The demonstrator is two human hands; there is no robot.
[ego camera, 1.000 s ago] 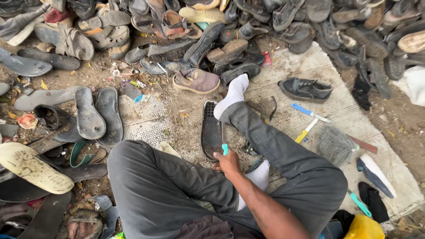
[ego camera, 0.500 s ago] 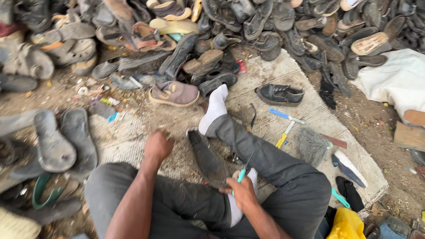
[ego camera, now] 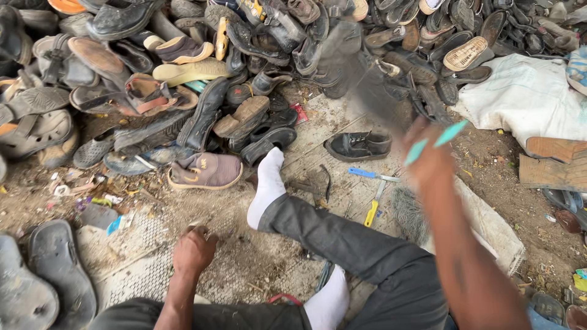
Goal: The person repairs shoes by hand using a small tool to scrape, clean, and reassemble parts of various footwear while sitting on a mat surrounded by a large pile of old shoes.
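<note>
Nearest, left hand (ego camera: 194,249) pressed knuckles-down on the sandy mat (ego camera: 137,269), fingers curled, nothing visibly held. Alongside, grey-trousered leg (ego camera: 342,241) stretched out, white sock (ego camera: 268,186) at its end. Further up, right hand (ego camera: 431,160), blurred, clenched around a teal-handled tool (ego camera: 435,142), raised above a black shoe (ego camera: 358,145). Beyond, heaped worn footwear (ego camera: 275,43).

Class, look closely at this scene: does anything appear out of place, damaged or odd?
Yes. Worn shoes and sandals lie heaped in disorder, some overturned with soles up. A single black shoe sits apart on the mat. The right hand, raised and blurred, holds a teal-handled tool; the left hand rests on the dusty ground.
</note>
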